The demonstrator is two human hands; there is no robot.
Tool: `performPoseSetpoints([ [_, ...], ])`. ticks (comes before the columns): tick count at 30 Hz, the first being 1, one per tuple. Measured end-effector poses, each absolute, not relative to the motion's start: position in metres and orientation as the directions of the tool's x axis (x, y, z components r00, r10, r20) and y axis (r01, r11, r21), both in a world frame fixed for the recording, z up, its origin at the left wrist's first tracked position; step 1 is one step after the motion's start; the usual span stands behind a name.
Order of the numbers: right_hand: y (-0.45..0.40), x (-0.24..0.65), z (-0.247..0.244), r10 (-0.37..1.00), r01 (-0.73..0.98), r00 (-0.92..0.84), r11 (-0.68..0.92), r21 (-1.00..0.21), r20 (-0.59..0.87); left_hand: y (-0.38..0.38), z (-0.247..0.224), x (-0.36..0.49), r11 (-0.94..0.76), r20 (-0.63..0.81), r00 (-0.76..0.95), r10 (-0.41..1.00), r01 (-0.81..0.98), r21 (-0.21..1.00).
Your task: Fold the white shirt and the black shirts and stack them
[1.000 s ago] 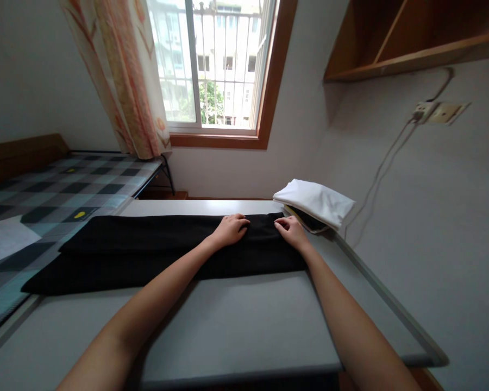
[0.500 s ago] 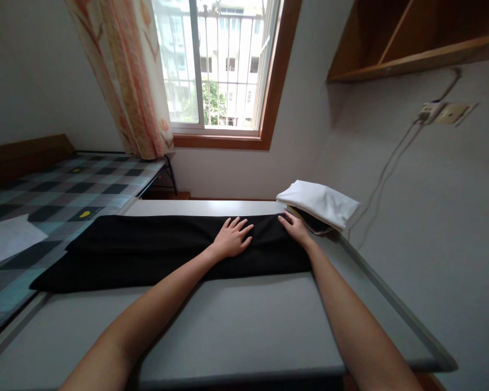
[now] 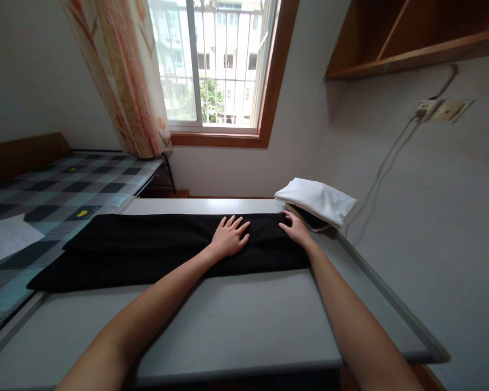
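"What's the room like?"

"A pale table (image 3: 244,326) stands below a window (image 3: 228,65), with a bed (image 3: 118,182) on the left."

"And the black cloth (image 3: 146,260)?"

"Laid lengthwise across the table, in layers, its left end reaching the bedside edge."

"What are the hands doing?"

"Smoothing or steadying it, I'd judge. The left hand (image 3: 228,239) rests on top, fingers spread wide. The right hand (image 3: 297,229) is at the far right corner, thumb and forefinger narrowly parted; I can't tell whether its other fingers grip anything."

"What would lifting that corner call for?"

"Closing the right fingers on it, left palm steadying."

"Count everything?"

"Two hands, one black cloth, one white cloth (image 3: 318,198) just beyond the right hand, one paper (image 3: 10,239) on the bed."
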State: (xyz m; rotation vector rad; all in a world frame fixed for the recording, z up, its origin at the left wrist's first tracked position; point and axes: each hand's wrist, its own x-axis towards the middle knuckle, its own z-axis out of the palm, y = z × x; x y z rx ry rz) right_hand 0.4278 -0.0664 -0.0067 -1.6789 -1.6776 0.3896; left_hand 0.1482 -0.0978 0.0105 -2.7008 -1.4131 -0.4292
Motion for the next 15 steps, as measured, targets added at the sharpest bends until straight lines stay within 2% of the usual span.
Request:
performPoseSetpoints([
  [3, -0.078, 0.425, 0.006, 0.937, 0.803, 0.106, 0.118, -0.584, 0.334, -0.097, 0.009, 0.149, -0.576, 0.270, 0.540, 0.797, 0.814, 0.075],
  [5, -0.087, 0.416, 0.021, 0.894, 0.840, 0.104, 0.156, -0.519, 0.437, -0.097, 0.009, 0.149, -0.580, 0.275, 0.543, 0.794, 0.811, 0.074],
  [7, -0.094, 0.401, 0.036, 0.840, 0.854, 0.048, 0.245, -0.458, 0.540, -0.097, 0.009, 0.149, -0.585, 0.278, 0.548, 0.789, 0.808, 0.069],
  [9, -0.097, 0.381, 0.047, 0.819, 0.847, -0.048, 0.337, -0.411, 0.572, -0.097, 0.009, 0.149, -0.588, 0.280, 0.552, 0.786, 0.807, 0.061],
  [12, -0.096, 0.353, 0.049, 0.841, 0.846, -0.206, 0.410, -0.341, 0.501, -0.098, 0.010, 0.148, -0.594, 0.285, 0.559, 0.779, 0.803, 0.047],
  [15, -0.092, 0.340, 0.036, 0.890, 0.885, -0.292, 0.390, -0.253, 0.351, -0.098, 0.010, 0.148, -0.595, 0.285, 0.562, 0.777, 0.802, 0.042],
])
